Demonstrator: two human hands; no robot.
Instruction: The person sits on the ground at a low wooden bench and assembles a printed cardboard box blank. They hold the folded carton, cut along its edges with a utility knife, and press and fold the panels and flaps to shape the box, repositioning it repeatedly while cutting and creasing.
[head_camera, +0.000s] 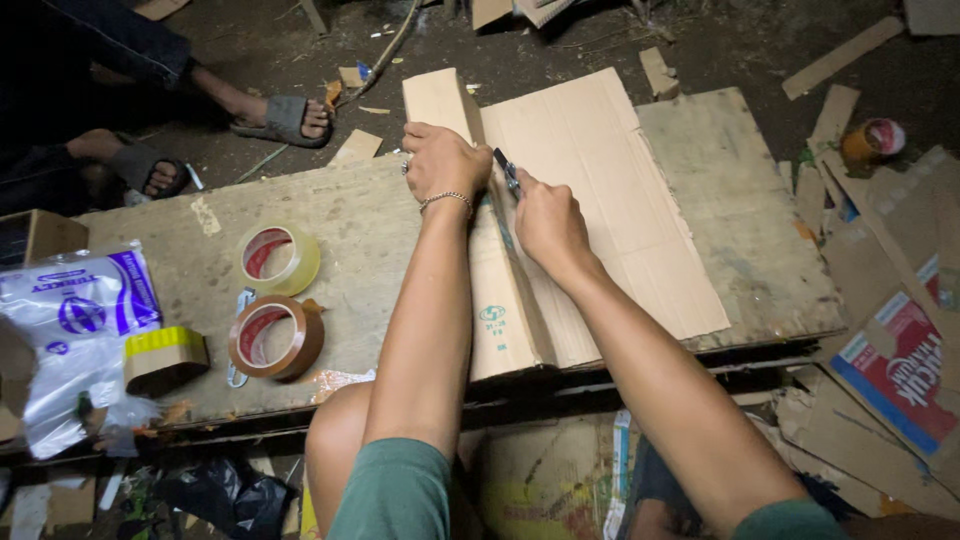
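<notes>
A large flat sheet of brown cardboard (610, 200) lies on a worn wooden board (730, 210) low to the ground. My left hand (442, 160), with a bracelet on the wrist, presses down on the cardboard's folded left flap. Just to its right, my right hand (545, 222) grips a small utility knife (506, 170), its blade against the cardboard along the fold line.
Two tape rolls, a clear one (278, 258) and a brown one (275, 338), rest on the board's left side, beside a yellow-edged roll (165, 356) and a plastic bag (75, 340). Another person's sandalled feet (285, 118) are at upper left. Cardboard scraps (890, 330) litter the dirt at right.
</notes>
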